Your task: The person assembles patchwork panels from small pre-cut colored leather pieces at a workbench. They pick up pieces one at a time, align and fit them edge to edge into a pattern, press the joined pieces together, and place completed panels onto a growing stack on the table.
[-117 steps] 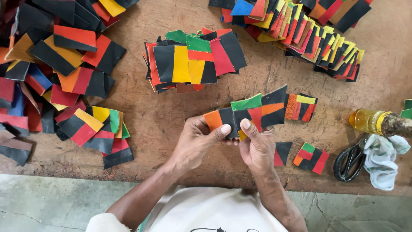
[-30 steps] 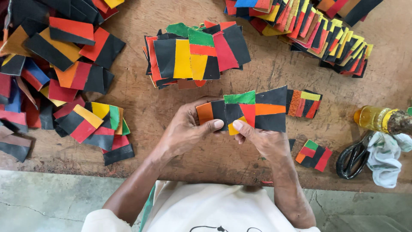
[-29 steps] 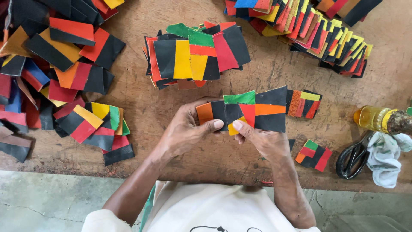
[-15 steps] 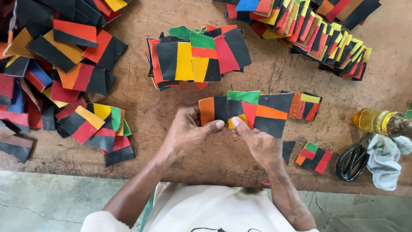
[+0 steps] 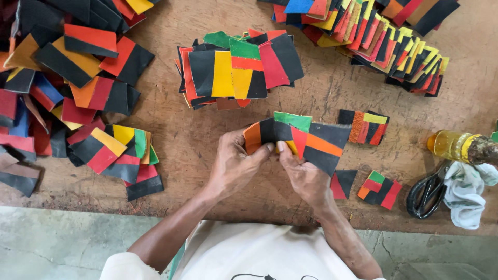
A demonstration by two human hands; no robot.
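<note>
Both my hands hold one joined strip of coloured patches (image 5: 303,136) just above the wooden table (image 5: 197,140); it shows orange, black, green, red and yellow pieces. My left hand (image 5: 236,163) pinches its left, orange-and-black end. My right hand (image 5: 303,173) grips the middle from below, thumb near the yellow piece. The two thumbs almost touch.
A stack of patches (image 5: 236,67) lies just beyond my hands. Loose piles (image 5: 67,83) fill the left, a fanned row (image 5: 384,39) the far right. Small patch pieces (image 5: 365,127), black scissors (image 5: 428,189), a yellow bottle (image 5: 454,146) and a white rag (image 5: 467,194) sit at right.
The strip has been tilted and shifted slightly between my hands, and my fingers have re-gripped it closer together. The piles on the table have not moved.
</note>
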